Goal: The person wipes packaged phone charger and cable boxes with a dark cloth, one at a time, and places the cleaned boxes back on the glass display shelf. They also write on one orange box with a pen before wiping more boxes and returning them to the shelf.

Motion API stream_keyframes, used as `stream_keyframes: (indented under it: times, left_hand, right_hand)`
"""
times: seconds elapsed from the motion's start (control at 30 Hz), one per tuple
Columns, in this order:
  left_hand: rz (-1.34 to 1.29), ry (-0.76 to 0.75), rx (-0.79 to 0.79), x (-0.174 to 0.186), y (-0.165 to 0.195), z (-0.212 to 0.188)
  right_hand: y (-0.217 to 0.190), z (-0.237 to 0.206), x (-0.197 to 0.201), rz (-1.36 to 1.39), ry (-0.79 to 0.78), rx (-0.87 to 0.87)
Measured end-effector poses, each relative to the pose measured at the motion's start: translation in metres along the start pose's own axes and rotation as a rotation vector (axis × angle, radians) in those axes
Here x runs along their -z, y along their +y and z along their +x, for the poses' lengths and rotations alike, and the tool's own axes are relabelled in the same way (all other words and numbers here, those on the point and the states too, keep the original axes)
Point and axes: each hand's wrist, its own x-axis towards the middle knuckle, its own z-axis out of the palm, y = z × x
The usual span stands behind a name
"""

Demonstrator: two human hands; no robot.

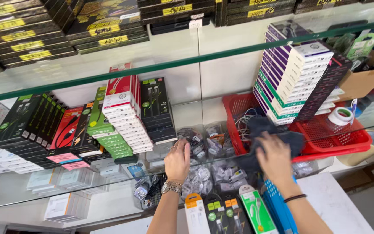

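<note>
- Left hand [177, 161]: fingers loosely spread, resting flat at front edge of glass shelf [18, 190], beside clear bagged chargers [194, 141].
- Right hand [275, 159]: fingers pressing dark grey cloth [282, 141] near red plastic basket [347, 138], same shelf edge.

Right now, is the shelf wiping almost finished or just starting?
It looks partway. The right hand presses a dark cloth on the glass shelf beside the red basket. The left hand rests by the cable bags. The boxes on the left haven't been lifted. I can't tell which glass is already clean.
</note>
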Motion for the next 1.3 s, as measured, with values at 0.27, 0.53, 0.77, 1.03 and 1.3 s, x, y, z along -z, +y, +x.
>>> stream_keyframes:
  times: [0.27, 0.53, 0.77, 1.03, 1.3]
  left_hand:
    - [-0.204, 0.113, 0.038, 0.032, -0.016, -0.018]
    - [-0.144, 0.136, 0.136, 0.094, -0.063, -0.056]
    - [-0.178, 0.087, 0.122, 0.114, -0.065, -0.067]
    - [-0.156, -0.275, 0.691, -0.004, -0.068, -0.200]
    - [-0.163, -0.285, 0.881, -0.081, -0.096, -0.222]
  right_hand:
    - [-0.158, -0.025, -0.090, 0.215, -0.069, 0.229]
    - [-0.073, 0.031, -0.072, -0.080, -0.053, -0.180]
    - [-0.175, 0.002, -0.109, 0.008, -0.032, 0.009]
    - [-0.060, -0.019, -0.020, -0.025, 0.010, -0.120]
    - [-0.008, -0.054, 0.013, 1.219, 0.036, -0.986]
